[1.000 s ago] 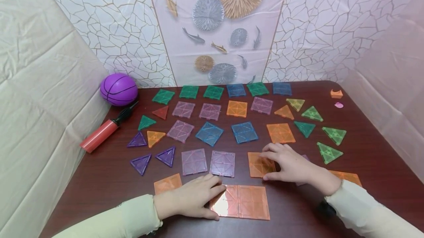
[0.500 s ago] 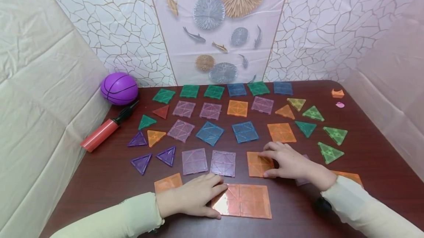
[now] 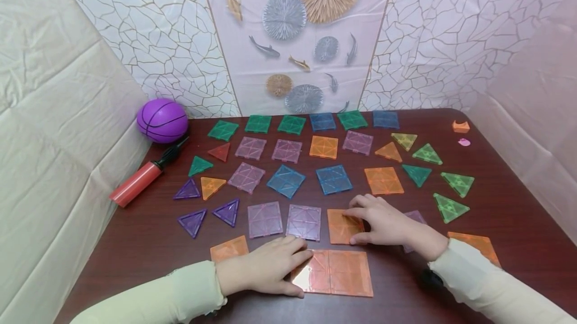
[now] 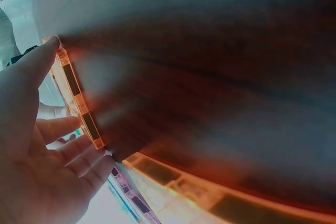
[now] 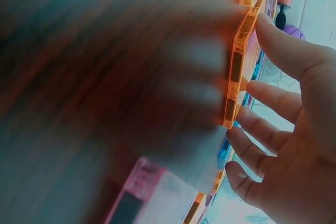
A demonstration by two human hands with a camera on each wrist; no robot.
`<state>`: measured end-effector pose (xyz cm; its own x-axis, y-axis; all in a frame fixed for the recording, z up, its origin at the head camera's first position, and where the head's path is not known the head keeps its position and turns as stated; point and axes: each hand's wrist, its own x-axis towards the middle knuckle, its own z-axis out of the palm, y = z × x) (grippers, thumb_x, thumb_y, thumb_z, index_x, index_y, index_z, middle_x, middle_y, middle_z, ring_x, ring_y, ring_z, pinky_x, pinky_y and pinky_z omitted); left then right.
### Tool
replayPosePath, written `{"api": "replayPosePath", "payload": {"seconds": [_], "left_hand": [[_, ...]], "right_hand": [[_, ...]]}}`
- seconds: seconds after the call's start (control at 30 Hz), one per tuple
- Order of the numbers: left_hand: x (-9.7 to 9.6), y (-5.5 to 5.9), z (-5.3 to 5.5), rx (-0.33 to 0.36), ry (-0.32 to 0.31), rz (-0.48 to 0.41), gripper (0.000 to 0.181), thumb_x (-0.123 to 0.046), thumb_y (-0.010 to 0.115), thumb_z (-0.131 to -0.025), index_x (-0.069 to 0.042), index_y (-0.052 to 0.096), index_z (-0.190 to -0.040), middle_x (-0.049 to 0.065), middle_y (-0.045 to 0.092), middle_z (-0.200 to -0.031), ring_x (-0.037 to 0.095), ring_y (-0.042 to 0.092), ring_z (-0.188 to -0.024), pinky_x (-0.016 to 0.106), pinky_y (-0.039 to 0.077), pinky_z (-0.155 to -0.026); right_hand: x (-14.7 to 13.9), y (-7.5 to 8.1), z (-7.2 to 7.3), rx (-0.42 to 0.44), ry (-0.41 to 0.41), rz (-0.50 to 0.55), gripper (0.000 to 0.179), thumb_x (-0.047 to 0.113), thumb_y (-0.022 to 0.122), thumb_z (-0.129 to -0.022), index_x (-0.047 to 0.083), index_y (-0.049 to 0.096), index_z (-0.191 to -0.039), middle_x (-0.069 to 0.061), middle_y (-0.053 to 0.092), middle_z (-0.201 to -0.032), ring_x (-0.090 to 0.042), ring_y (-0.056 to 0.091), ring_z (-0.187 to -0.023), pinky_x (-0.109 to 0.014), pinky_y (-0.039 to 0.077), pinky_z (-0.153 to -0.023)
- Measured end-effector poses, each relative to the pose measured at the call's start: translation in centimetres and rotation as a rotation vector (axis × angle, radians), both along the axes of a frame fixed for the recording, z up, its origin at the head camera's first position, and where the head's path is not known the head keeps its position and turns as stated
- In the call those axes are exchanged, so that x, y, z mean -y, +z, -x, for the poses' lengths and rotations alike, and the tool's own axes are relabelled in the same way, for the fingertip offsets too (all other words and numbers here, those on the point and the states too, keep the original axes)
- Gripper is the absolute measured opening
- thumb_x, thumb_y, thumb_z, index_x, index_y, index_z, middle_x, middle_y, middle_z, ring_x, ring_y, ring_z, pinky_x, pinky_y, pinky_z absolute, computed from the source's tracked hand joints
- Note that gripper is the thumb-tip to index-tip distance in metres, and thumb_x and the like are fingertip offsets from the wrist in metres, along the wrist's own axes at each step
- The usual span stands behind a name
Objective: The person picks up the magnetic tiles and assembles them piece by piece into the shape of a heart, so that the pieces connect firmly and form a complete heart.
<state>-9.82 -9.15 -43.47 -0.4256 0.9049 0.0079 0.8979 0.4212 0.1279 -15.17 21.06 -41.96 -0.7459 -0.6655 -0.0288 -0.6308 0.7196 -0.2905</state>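
Observation:
My left hand (image 3: 270, 266) holds the left one of two clear orange square magnetic tiles (image 3: 351, 274), which lie edge to edge. Its thumb is at the near edge, and the index finger reaches the far edge. Farther back, my right hand (image 3: 383, 221) grips a single orange square tile (image 3: 338, 226), thumb near the front corner and index fingertip toward the back. The right wrist view shows this tile's magnet-lined edge (image 5: 236, 66) beside the thumb. Two pale violet square tiles (image 3: 303, 223) lie left of it, and another violet tile (image 3: 414, 218) is partly hidden by my right wrist.
Rows of blue, green, violet and orange square tiles (image 3: 333, 179) cover the back of the table. Triangle tiles (image 3: 450, 208) lie at both sides. A purple ball (image 3: 162, 120) and a red hand pump (image 3: 139, 182) sit at the left. An orange tile (image 3: 475, 246) lies far right.
My right hand has slid its orange tile left, toward the violet squares. The joined orange pair has shifted slightly right with my left hand.

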Motion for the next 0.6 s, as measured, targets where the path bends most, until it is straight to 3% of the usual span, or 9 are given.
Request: {"api": "replayPosePath", "payload": {"seconds": [0.6], "left_hand": [[-0.25, -0.08, -0.01, 0.001, 0.02, 0.004, 0.07, -0.063, 0.059, -0.086, -0.01, 0.055, -0.131, -0.003, 0.05, -0.111, 0.008, 0.045, -0.096, 0.027, 0.044, -0.088]], "right_hand": [[0.3, -0.1, -0.92, -0.007, 0.013, -0.006, 0.068, 0.059, 0.072, -0.077, 0.014, 0.064, -0.127, -0.001, 0.055, -0.115, -0.016, 0.048, -0.101, -0.038, 0.042, -0.081]]}}
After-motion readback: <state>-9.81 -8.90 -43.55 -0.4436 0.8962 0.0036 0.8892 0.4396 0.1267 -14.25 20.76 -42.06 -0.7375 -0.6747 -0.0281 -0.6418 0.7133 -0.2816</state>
